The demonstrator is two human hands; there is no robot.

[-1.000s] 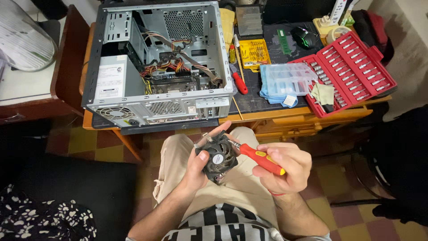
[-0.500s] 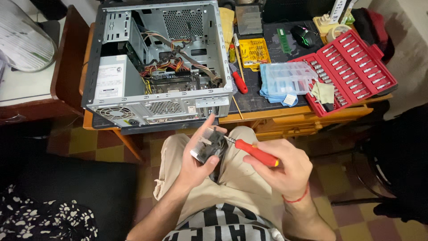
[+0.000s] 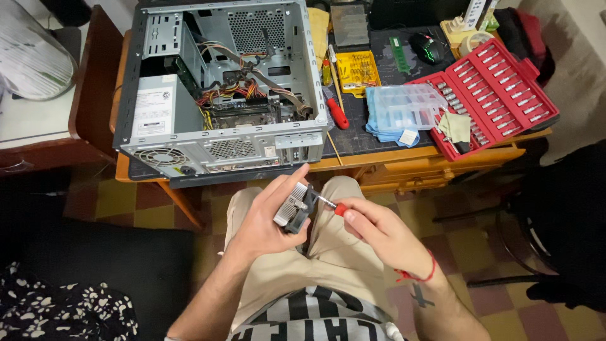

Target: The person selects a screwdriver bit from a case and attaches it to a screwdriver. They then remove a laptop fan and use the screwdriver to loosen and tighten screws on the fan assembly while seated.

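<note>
My left hand [image 3: 265,221] grips a small processor cooler [image 3: 293,206], a finned metal heatsink with a black fan, held edge-on above my lap. My right hand [image 3: 379,230] holds a red-handled screwdriver [image 3: 329,205] whose tip touches the cooler's side. An open grey computer case [image 3: 221,88] lies on the desk just beyond my knees, with cables and the board showing inside.
On the desk [image 3: 379,158] right of the case lie a red screwdriver [image 3: 336,113], a yellow bit box [image 3: 356,71], a clear parts organiser [image 3: 404,107] on a blue cloth and an open red bit set [image 3: 499,95]. A dark chair [image 3: 568,240] stands at right.
The left hand has turned the cooler from fan-face-up to edge-on, showing the fins. The right hand shifted left and closed further over the screwdriver's handle, keeping its tip at the cooler.
</note>
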